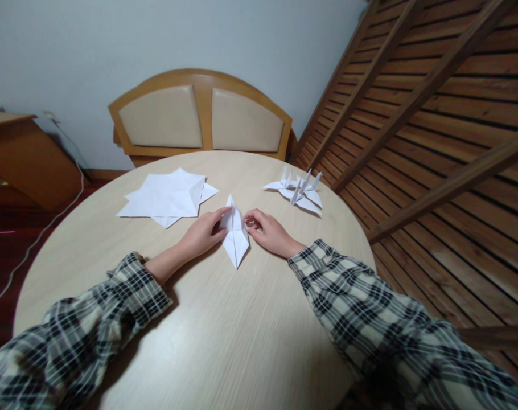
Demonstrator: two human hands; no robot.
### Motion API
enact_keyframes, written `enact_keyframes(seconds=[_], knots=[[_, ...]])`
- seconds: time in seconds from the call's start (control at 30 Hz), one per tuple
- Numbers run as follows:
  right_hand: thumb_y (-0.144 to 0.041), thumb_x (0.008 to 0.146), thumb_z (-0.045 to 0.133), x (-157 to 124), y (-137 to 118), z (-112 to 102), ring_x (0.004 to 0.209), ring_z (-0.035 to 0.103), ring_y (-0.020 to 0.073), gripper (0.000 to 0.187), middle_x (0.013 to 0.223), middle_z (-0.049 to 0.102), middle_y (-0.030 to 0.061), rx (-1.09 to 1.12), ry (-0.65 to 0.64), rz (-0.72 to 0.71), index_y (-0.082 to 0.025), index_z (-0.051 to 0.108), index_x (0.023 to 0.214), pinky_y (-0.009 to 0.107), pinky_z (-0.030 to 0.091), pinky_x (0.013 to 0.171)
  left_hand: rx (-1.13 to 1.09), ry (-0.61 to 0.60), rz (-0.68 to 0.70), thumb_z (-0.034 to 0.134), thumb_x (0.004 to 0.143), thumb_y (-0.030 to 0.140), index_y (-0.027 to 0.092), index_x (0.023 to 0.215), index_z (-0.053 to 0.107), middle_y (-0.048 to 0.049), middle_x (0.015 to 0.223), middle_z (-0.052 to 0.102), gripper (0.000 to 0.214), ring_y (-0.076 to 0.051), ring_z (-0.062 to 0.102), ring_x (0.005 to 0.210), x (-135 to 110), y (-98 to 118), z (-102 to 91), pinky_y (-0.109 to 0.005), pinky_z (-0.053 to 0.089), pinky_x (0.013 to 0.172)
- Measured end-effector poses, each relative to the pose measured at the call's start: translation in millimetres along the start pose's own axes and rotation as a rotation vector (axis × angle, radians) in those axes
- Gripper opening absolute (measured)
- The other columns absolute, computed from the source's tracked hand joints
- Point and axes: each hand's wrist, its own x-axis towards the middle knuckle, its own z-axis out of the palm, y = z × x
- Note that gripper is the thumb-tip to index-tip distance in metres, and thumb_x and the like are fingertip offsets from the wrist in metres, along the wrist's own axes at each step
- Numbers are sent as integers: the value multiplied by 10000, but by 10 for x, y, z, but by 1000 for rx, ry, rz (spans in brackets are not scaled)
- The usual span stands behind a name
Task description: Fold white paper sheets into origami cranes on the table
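Observation:
A white sheet of paper, folded into a long diamond (235, 245), lies on the round table between my hands, one point toward me and the other away. My left hand (208, 229) pinches its left edge, thumb below and index finger along the upper part. At the right edge, the curled fingers of my right hand (265, 230) close on a side flap of the same paper. The exact grip of the right fingertips is too small to make out fully. Several finished paper cranes (301, 191) stand beyond my right hand.
Several white paper sheets (165, 193) lie overlapped at the back left of the pale round table (208, 341). Behind the table stands a wooden headboard (205, 114) with cream panels. A slatted wooden wall (434, 171) slopes along the right, and a cabinet (28, 154) stands left.

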Motion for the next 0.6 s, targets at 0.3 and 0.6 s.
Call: enact_keyframes(seconds=[0.3,0.6], knots=[[-200,912,463,-20,-28,0,902,594,167,131,988,609,38,32,17,4,-224,462,1041,345,467,832,2,5,92,537,848,165,180,1380,422,-143,1217,537,544,-268,537,1082,-9,13,-10,-455,444,963],[-331,894,539,-32,-100,6,739,556,143,220,832,564,-10,130,-8,79,-230,393,1025,302,455,705,8,36,245,547,851,116,242,1402,386,-146,1423,402,588,-296,395,1335,-43,-26,8,-511,374,1092]])
